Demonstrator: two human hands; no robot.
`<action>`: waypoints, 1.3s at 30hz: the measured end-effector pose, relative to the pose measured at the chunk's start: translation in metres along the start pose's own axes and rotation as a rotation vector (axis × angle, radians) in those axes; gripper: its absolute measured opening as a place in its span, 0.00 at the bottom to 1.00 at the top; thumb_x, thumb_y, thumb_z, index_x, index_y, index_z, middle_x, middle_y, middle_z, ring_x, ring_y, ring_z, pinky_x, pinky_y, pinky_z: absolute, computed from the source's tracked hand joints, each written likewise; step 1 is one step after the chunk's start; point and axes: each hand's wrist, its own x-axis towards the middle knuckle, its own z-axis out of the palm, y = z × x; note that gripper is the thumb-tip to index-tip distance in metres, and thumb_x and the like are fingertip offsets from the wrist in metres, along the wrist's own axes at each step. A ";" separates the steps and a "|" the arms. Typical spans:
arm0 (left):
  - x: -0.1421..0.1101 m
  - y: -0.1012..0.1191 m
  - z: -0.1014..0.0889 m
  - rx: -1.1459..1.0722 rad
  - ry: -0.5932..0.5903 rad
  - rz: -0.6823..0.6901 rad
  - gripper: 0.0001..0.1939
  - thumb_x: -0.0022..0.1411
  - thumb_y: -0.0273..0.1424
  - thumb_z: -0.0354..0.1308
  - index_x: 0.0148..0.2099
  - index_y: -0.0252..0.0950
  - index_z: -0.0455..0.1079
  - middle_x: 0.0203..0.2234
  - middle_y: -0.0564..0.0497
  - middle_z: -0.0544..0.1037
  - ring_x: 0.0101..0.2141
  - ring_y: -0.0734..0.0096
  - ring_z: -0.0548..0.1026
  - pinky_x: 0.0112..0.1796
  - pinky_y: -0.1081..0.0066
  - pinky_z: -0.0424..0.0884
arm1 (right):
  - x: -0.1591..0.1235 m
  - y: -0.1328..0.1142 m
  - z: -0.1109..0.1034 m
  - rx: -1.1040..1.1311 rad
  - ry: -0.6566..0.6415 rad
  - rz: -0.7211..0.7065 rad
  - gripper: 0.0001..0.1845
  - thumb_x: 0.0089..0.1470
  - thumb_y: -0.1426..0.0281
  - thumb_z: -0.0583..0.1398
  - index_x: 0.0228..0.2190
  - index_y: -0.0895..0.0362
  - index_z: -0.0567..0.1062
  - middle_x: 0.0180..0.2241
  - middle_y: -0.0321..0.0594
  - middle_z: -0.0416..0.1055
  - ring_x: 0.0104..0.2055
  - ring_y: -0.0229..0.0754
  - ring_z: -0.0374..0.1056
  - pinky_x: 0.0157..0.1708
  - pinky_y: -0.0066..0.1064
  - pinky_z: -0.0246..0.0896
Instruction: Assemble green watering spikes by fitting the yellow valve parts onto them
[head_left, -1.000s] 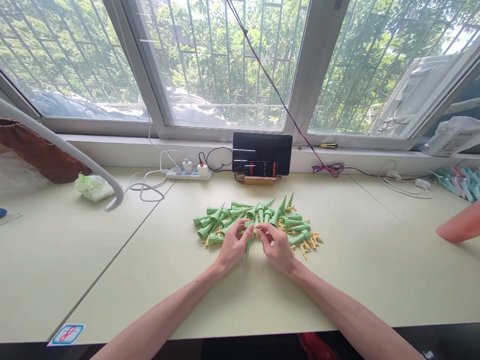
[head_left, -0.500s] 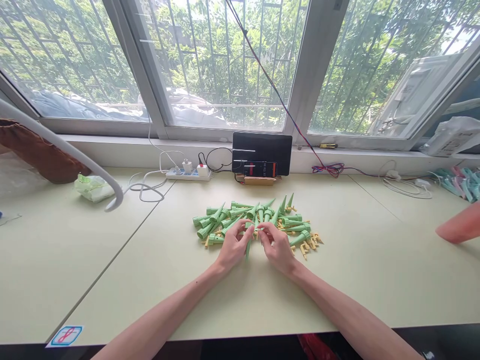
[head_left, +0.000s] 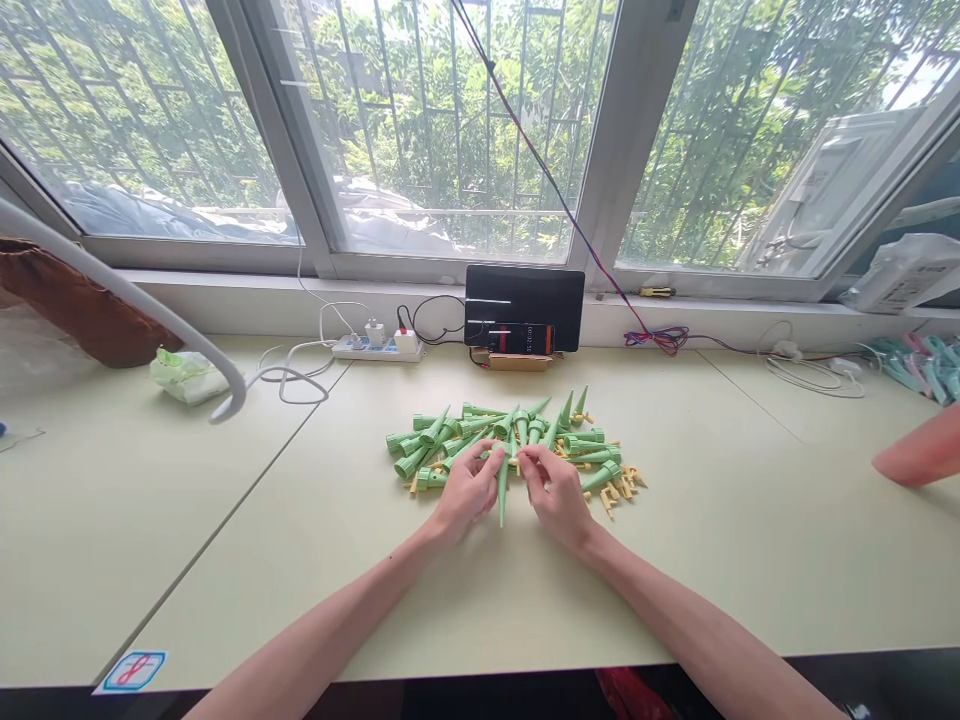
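My left hand (head_left: 466,492) is closed round the wide end of a green plastic plant watering spike (head_left: 502,500), its point hanging down toward me. My right hand (head_left: 561,498) pinches a small yellow valve (head_left: 514,462) beside that end of the spike; the fingertips partly hide where the two meet. Just beyond both hands lies a pile of green spikes (head_left: 433,459), some lying flat and a few standing point up. Loose yellow valves (head_left: 615,492) are scattered at the right side of the pile, near my right hand.
A phone (head_left: 521,339) leans on a black tablet (head_left: 525,295) behind the pile. Left of it are a power strip (head_left: 378,349), white cables, a tissue pack (head_left: 187,376) and a curved white lamp arm (head_left: 165,300). A red object (head_left: 919,447) stands at the right.
The spike in my left hand has turned slightly, and its point has shifted a little to the right. My right hand stays close beside it with the yellow valve.
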 end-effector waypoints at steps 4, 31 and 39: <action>0.005 -0.004 -0.004 -0.071 0.031 -0.036 0.23 0.59 0.52 0.58 0.44 0.38 0.67 0.09 0.61 0.65 0.08 0.82 0.52 0.10 0.81 0.46 | 0.000 -0.001 0.000 0.004 -0.021 0.020 0.10 0.64 0.65 0.54 0.42 0.56 0.72 0.32 0.39 0.71 0.22 0.35 0.64 0.22 0.27 0.61; 0.004 -0.004 -0.003 -0.060 0.063 -0.016 0.24 0.59 0.52 0.58 0.45 0.36 0.69 0.17 0.56 0.71 0.09 0.83 0.54 0.09 0.80 0.48 | 0.001 0.000 0.000 -0.016 -0.036 -0.095 0.11 0.58 0.74 0.56 0.42 0.55 0.74 0.36 0.41 0.70 0.23 0.34 0.65 0.21 0.27 0.62; 0.003 -0.001 -0.002 -0.043 0.070 -0.015 0.25 0.59 0.52 0.59 0.45 0.36 0.69 0.17 0.56 0.71 0.10 0.83 0.55 0.09 0.80 0.49 | 0.002 0.003 0.000 0.002 -0.024 -0.092 0.09 0.59 0.73 0.56 0.39 0.55 0.76 0.36 0.41 0.71 0.23 0.33 0.65 0.21 0.26 0.62</action>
